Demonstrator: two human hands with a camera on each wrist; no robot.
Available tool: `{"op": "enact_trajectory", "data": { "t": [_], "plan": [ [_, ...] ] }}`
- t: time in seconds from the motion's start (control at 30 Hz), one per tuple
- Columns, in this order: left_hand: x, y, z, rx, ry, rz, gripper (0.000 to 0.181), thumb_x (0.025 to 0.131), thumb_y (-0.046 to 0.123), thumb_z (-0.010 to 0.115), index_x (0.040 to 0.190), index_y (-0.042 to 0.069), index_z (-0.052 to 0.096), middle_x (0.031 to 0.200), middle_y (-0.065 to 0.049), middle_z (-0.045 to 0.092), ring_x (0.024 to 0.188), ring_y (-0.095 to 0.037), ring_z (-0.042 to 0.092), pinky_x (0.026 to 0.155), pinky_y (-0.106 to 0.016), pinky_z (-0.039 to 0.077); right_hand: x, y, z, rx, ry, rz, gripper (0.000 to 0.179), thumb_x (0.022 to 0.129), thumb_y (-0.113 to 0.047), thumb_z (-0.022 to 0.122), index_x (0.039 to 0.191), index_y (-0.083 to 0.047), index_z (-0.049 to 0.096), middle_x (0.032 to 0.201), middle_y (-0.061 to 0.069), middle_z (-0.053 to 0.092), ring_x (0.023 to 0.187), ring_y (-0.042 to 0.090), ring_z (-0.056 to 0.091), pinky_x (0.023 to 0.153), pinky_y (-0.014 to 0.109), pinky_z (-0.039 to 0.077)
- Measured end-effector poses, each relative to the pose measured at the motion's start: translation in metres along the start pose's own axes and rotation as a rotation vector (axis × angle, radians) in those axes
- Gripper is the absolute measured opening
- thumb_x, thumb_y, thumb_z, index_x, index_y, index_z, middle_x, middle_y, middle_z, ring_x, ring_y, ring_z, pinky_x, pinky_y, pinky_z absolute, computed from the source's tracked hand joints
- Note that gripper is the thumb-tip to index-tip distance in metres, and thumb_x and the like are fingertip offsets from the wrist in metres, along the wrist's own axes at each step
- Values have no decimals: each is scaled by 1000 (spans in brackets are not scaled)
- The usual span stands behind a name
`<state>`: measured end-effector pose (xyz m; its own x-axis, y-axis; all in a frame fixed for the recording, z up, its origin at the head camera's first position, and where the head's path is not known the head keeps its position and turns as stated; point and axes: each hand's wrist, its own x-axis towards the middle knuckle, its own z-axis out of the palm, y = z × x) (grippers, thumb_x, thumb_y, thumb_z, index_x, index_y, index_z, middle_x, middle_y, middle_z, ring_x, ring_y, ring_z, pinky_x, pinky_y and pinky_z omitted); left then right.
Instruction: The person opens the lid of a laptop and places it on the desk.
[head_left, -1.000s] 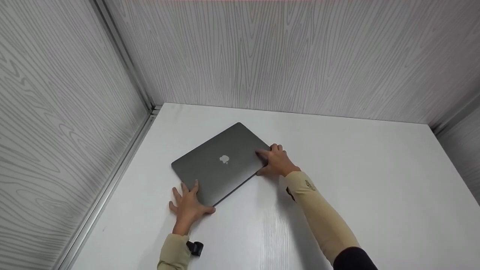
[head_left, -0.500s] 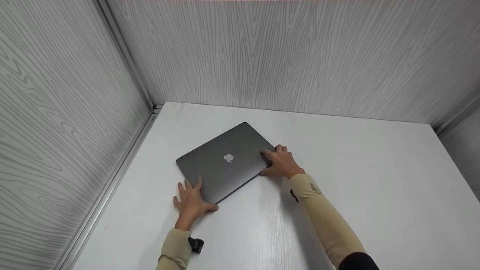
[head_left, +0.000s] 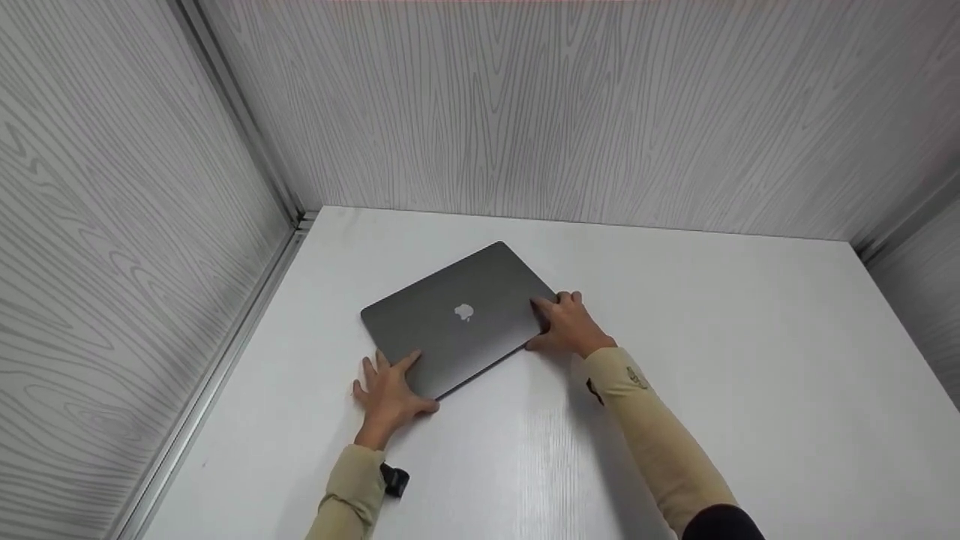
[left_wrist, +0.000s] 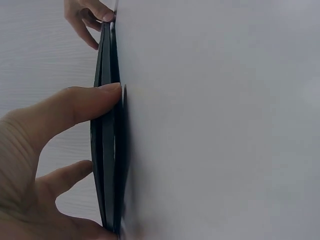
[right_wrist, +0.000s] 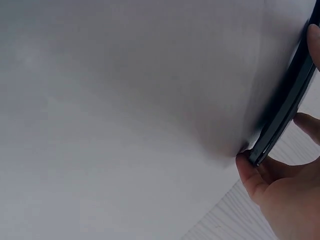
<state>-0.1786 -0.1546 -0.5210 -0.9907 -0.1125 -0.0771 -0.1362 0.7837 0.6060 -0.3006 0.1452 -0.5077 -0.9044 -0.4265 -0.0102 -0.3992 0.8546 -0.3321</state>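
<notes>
A closed dark grey laptop (head_left: 480, 330) with a pale apple logo (head_left: 464, 312) lies slantwise on the white table. My left hand (head_left: 390, 394) holds its near left corner: the thumb (left_wrist: 95, 102) is on the front edge, the index finger reaches onto the lid, and the other fingers spread along the left side. At the right corner, my right hand (head_left: 574, 326) grips with the thumb at the front edge, the index finger on the lid and the remaining fingers curled at the right side. In the right wrist view this hand (right_wrist: 287, 192) wraps the laptop's end (right_wrist: 272, 127).
Wood-grain panels rise behind the table (head_left: 712, 315) as a back wall (head_left: 525, 112) and a left wall (head_left: 97, 262). A metal rail (head_left: 217, 375) follows the table's left edge. A black wrist device (head_left: 394, 480) sits by the left sleeve.
The laptop has slid to the right and slightly away from me, turning a little clockwise. Both hands have travelled with it, keeping their places at its corners.
</notes>
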Motion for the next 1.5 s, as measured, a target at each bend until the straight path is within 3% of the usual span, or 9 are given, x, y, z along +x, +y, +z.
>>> {"op": "enact_trajectory", "data": {
  "t": [0.13,0.27,0.4,0.5,0.63,0.77,1.0,1.17,1.5],
  "plan": [
    [2,2,0,-11,16,26,88,61,18,96,141,8,61,154,-43,21,145,-59,13,108,-76,14,-2,1,-1,4,23,-3,88,76,-40,90,146,-2,52,133,40,46,121,51,44,96,59,46],
    [4,5,0,-64,42,72,86,60,10,96,138,4,62,151,-45,24,138,-60,25,104,-72,28,-3,2,-2,22,59,-6,87,75,-38,91,145,-2,54,130,40,46,120,50,44,97,59,46],
    [5,7,-2,-97,43,73,91,60,6,95,142,-1,55,150,-46,23,125,-56,33,98,-64,40,-3,1,-2,39,78,-23,85,76,-38,90,144,-1,54,130,40,46,120,50,43,97,59,45],
    [4,5,-4,-43,27,61,95,63,13,96,145,-1,52,151,-44,23,126,-55,32,101,-64,36,-2,0,-3,38,81,-22,85,76,-38,90,144,-2,54,130,40,45,120,50,43,97,60,45],
    [2,1,-7,32,11,79,94,65,25,97,145,2,53,147,-42,28,131,-58,29,105,-68,21,-3,0,-3,34,80,9,85,75,-38,91,145,-4,54,131,38,45,121,50,43,98,60,45],
    [1,-2,-8,33,7,90,94,64,25,97,144,0,52,137,-42,33,133,-58,26,107,-69,13,-3,0,0,36,81,6,85,75,-38,90,145,-5,54,130,38,45,120,49,43,97,60,45],
    [2,-3,-6,-27,17,138,99,63,18,99,145,-4,48,145,-34,28,133,-54,34,103,-63,38,-5,1,4,43,105,-8,84,74,-37,91,143,-5,55,128,37,46,117,49,43,94,61,46],
    [5,-4,-8,12,-33,195,92,65,20,97,143,-2,54,152,-32,26,132,-54,30,98,-63,44,-6,1,4,41,83,2,85,75,-38,91,144,-5,54,130,37,46,119,49,43,96,60,45],
    [12,0,-6,70,-62,266,78,66,21,95,135,3,63,146,-26,36,116,-56,32,93,-65,29,-8,0,5,60,85,31,84,75,-37,90,144,-5,55,126,35,46,117,46,43,97,57,43]
  ]
}}
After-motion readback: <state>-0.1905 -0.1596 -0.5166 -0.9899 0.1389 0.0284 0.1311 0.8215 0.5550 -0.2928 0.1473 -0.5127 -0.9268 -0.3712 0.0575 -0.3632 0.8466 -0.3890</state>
